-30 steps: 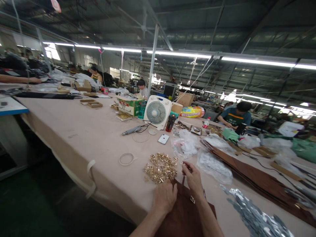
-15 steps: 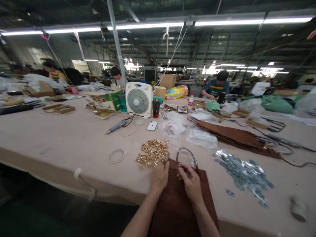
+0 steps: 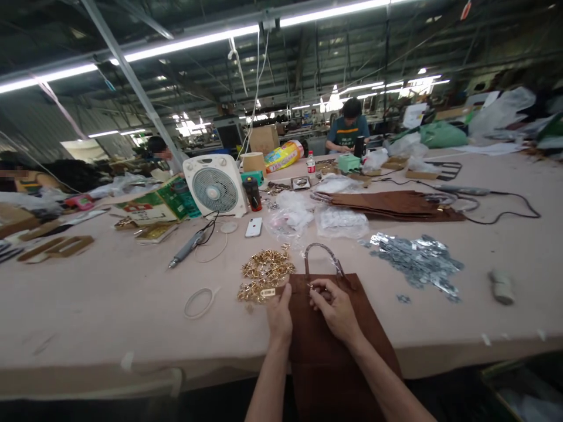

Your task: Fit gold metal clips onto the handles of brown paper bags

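Note:
A brown leather handbag [image 3: 323, 346] hangs over the near table edge, its top lying on the tabletop. Its plastic-wrapped handle [image 3: 323, 246] stands up in an arch. My left hand [image 3: 280, 316] is closed on the bag's upper left edge, thumb on top. From its fingers a strap end with a gold metal plate [image 3: 267, 292] sticks out to the left. Over the bag's front, just below the handle, my right hand [image 3: 336, 310] is closed in a pinch on a small shiny metal piece [image 3: 311, 287], mostly hidden by the fingertips.
Gold metal fasteners [image 3: 268, 266] lie heaped beyond my left hand; flat silver metal pieces [image 3: 413, 261] spread to the right. Around them are a tape roll [image 3: 199, 303], a corded grey power tool [image 3: 187, 249], a phone [image 3: 253, 227], a fan [image 3: 215, 187] and stacked brown bags [image 3: 387, 205].
My view has swung right and tilted. The left hand has shifted slightly, and the gold plate now shows at its fingers. My right hand stays pinched at the bag's front.

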`<action>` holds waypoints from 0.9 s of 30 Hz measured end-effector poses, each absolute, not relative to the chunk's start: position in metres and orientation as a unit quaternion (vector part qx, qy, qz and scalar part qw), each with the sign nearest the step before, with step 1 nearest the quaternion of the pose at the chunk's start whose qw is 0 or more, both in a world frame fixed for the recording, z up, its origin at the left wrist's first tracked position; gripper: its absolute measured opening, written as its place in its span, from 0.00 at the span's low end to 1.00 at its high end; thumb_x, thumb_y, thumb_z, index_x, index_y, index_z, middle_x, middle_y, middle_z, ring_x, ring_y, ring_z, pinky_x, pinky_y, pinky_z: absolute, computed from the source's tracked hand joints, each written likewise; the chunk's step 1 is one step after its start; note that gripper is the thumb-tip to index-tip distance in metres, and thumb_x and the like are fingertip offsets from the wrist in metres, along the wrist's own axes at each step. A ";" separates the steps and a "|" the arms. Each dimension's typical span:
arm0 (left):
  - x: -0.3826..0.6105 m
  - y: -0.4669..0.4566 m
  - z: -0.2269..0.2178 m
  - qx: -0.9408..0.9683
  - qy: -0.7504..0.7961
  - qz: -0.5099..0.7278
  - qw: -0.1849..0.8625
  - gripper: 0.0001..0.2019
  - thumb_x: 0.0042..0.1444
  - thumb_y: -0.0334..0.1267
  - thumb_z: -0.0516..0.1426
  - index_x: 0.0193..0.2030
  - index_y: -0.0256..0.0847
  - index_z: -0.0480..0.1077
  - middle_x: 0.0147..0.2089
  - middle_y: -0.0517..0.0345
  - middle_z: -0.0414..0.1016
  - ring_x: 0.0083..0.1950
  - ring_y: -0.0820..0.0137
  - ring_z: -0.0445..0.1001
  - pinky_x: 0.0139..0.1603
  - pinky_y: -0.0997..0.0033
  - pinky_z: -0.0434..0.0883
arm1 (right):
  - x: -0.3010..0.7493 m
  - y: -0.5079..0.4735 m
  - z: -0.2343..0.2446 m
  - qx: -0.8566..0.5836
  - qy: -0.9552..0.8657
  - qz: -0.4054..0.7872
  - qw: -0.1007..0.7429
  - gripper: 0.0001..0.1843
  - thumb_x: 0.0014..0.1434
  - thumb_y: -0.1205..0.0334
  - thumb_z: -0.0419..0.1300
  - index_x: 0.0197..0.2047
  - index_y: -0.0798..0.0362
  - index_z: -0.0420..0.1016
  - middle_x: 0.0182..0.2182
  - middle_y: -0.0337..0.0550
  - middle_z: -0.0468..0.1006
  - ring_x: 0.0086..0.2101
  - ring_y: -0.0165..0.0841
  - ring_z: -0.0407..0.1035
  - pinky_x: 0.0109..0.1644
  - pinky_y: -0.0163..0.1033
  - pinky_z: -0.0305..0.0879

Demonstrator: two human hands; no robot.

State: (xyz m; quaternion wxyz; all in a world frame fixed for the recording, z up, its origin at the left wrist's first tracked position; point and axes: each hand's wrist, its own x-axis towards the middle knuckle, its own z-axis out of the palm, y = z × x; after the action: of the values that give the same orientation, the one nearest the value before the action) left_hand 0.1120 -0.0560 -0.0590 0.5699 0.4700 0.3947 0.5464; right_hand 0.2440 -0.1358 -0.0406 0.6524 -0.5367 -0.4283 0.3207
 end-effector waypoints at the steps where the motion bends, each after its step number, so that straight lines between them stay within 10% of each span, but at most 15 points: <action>1: 0.110 -0.058 -0.058 0.465 0.394 0.551 0.570 0.26 0.54 0.54 0.68 0.52 0.36 0.82 0.55 0.45 0.83 0.60 0.54 0.79 0.68 0.53 0.69 | 0.241 -0.136 -0.041 -0.537 -0.429 0.316 0.654 0.19 0.64 0.47 0.65 0.49 0.53 0.76 0.33 0.42 0.78 0.30 0.33 0.76 0.33 0.36 0.73; 27: 0.103 -0.074 -0.049 0.441 0.350 0.570 0.598 0.25 0.51 0.53 0.71 0.49 0.38 0.83 0.53 0.46 0.84 0.59 0.54 0.80 0.67 0.52 0.71 | 0.213 -0.142 -0.040 -0.575 -0.451 0.182 0.658 0.12 0.66 0.55 0.63 0.49 0.51 0.80 0.36 0.43 0.80 0.33 0.33 0.76 0.37 0.35 0.75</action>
State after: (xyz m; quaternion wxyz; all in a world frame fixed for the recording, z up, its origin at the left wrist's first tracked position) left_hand 0.1025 -0.0738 -0.0487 0.5982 0.4414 0.3502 0.5698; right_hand 0.2134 -0.1423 -0.0400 0.6577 -0.5751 -0.4512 0.1821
